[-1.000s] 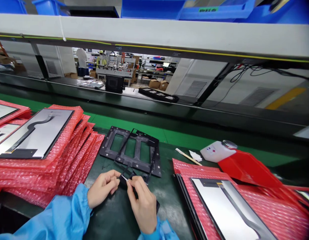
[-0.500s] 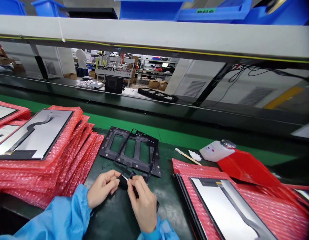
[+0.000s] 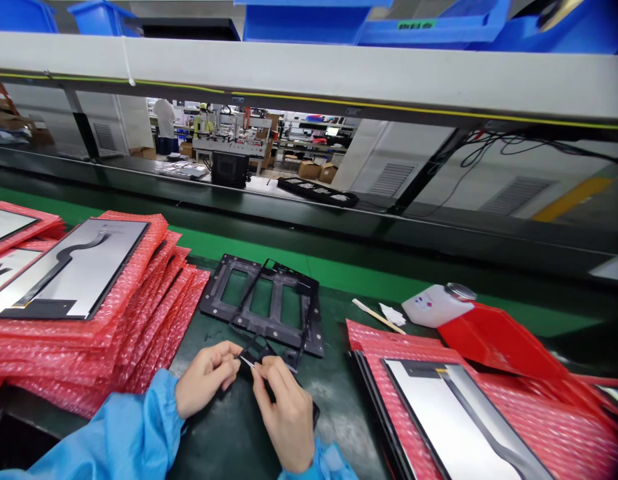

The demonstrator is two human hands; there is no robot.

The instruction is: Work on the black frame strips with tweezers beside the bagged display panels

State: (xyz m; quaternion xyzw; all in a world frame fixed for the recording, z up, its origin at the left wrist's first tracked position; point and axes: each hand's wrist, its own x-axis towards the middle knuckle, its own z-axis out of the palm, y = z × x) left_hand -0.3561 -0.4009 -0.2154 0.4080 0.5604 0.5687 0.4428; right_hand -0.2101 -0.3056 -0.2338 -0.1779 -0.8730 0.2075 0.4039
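Observation:
My left hand [image 3: 206, 377] is closed, thumb and fingertips pinching the near end of a thin black rectangular frame [image 3: 249, 288]. The frame's far end rests on a black fixture plate [image 3: 275, 308] with three openings. In my right hand [image 3: 287, 417] is a slim tool that looks like tweezers [image 3: 247, 363], its silver tip pointing left at the frame's near end, close to the left fingertips. A dark end of the tool shows beside the right wrist. Exactly what the tip touches is too small to tell.
Red bubble-wrap sleeves [image 3: 153, 320] are stacked at left under a display panel [image 3: 96, 260]. More sleeves at right carry another panel [image 3: 453, 420]. Behind these stand a white pump bottle [image 3: 433, 305], a red bin [image 3: 499, 340] and a swab stick [image 3: 379, 316]. A shelf [image 3: 309, 70] crosses above.
The view has shifted slightly. The tool's tip has moved a little at the frame's near end; both hands keep nearly the same place and grip.

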